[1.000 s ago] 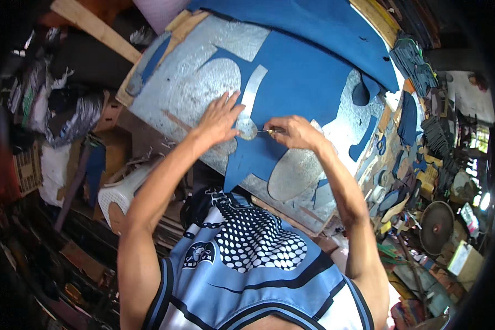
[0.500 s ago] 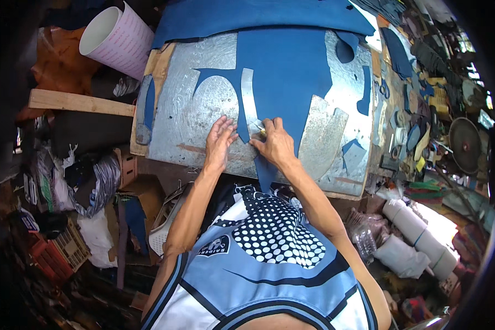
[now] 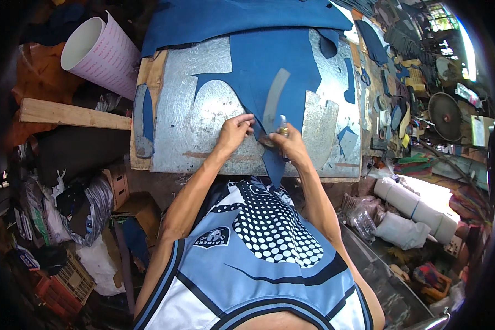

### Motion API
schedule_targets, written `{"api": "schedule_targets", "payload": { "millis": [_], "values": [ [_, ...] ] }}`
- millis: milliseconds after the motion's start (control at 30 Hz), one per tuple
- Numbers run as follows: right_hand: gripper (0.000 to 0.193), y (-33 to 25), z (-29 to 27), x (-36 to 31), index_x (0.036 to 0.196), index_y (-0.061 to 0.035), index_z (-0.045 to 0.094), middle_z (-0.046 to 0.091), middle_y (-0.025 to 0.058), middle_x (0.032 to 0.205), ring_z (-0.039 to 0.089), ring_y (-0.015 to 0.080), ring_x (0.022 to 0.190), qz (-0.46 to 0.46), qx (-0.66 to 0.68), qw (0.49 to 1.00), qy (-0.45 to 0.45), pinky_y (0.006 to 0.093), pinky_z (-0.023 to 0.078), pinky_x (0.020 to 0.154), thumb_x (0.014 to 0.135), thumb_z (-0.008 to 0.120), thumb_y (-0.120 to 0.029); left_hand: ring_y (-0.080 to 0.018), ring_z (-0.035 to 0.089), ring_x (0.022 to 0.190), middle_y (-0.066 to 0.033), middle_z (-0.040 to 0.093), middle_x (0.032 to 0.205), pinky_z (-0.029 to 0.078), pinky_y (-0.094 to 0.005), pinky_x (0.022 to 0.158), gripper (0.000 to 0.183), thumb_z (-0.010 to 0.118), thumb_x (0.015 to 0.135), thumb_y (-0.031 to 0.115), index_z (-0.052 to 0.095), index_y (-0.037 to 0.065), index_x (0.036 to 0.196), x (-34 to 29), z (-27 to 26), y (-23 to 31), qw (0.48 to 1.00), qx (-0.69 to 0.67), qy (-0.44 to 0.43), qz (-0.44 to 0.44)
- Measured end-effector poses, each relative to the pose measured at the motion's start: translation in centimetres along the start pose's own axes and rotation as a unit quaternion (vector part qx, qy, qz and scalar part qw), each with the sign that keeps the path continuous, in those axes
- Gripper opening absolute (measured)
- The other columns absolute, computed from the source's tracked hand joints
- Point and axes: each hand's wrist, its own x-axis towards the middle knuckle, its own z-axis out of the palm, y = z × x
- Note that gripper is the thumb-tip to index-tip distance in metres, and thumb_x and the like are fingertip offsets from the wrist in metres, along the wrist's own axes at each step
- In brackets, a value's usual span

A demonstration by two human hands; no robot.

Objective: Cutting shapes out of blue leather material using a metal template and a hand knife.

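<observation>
A blue leather-like sheet (image 3: 242, 55) lies over a metal-topped work board (image 3: 203, 137), its narrow tail hanging past the front edge. On the sheet rests a curved grey strip template (image 3: 274, 96), slanting up to the right. My left hand (image 3: 236, 133) is curled, its fingertips pinched at the sheet's left cut edge. Opposite it, my right hand (image 3: 290, 146) grips a small hand tool (image 3: 283, 127) with a brass-coloured collar and silver tip; its other end is hidden. The right thumb and fingertips are low over the sheet, near the strip's lower end.
A larger folded blue sheet (image 3: 247, 22) covers the board's far edge. Grey curved templates (image 3: 320, 121) and blue offcuts (image 3: 349, 140) lie at the right. A white roll (image 3: 102, 55) and wooden plank (image 3: 74, 114) stand at the left. Wrapped bundles (image 3: 415, 203) sit at the lower right.
The strip template has shifted right, off the sheet's left edge, and tilted. My left hand has closed from spread fingers and moved toward the sheet. The tool's tip now shows above my right hand.
</observation>
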Motion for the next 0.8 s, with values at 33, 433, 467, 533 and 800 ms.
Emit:
{"api": "schedule_targets", "payload": {
  "millis": [33,433,467,533,800],
  "values": [
    [0.023,0.7,-0.4,-0.1,0.09,-0.0047,0.055,0.057,0.0042,0.067,0.054,0.0157,0.054,0.04,0.141,0.989,0.008,0.0311,0.047,0.05,0.084,0.074,-0.014,-0.0273,0.062,0.11,-0.0206,0.06,0.13,0.052,-0.0322,0.087,0.035,0.056,0.097,0.013,0.059,-0.002,0.129,0.2,0.1,-0.2,1.0,-0.001,-0.003,0.0],
    [0.023,2.2,-2.0,-0.2,0.095,-0.0084,0.057,0.053,-0.0006,0.06,0.049,0.0082,0.045,0.045,0.139,0.982,0.124,0.0231,0.04,0.039,0.088,0.071,-0.026,-0.0369,0.041,0.137,-0.0227,0.047,0.144,0.03,-0.0453,0.115,0.059,0.062,0.091,0.016,0.042,-0.001,0.143,1.6,5.4,-2.2,0.896,0.279,0.141,0.316],
    [0.022,2.0,-1.8,-0.6,0.095,-0.0083,0.057,0.053,-0.0003,0.061,0.049,0.0083,0.046,0.057,0.142,0.978,0.142,0.0233,0.04,0.039,0.089,0.07,-0.025,-0.0369,0.043,0.136,-0.0224,0.045,0.146,0.034,-0.0454,0.113,0.056,0.059,0.093,0.014,0.042,0.0,0.144,1.7,5.4,-1.6,0.923,0.199,0.129,0.304],
    [0.021,1.4,-1.1,-0.4,0.096,-0.0063,0.058,0.055,0.0012,0.063,0.051,0.0098,0.046,0.067,0.126,0.979,0.147,0.0261,0.041,0.041,0.088,0.071,-0.021,-0.031,0.052,0.126,-0.0198,0.047,0.144,0.044,-0.0381,0.105,0.056,0.06,0.093,0.007,0.04,0.0,0.145,1.8,4.5,-1.7,0.956,0.044,0.169,0.236],
    [0.032,1.9,-0.2,0.3,0.102,0.0008,0.064,0.068,0.0155,0.082,0.065,0.0237,0.075,0.046,0.005,0.987,0.155,0.0368,0.051,0.068,0.084,0.071,-0.025,-0.0124,0.064,0.071,-0.0063,0.064,0.081,0.056,-0.0273,0.063,0.064,0.063,0.089,0.001,0.037,0.001,0.147,0.9,3.4,-2.9,0.979,0.106,0.115,0.132]
  ]
}}
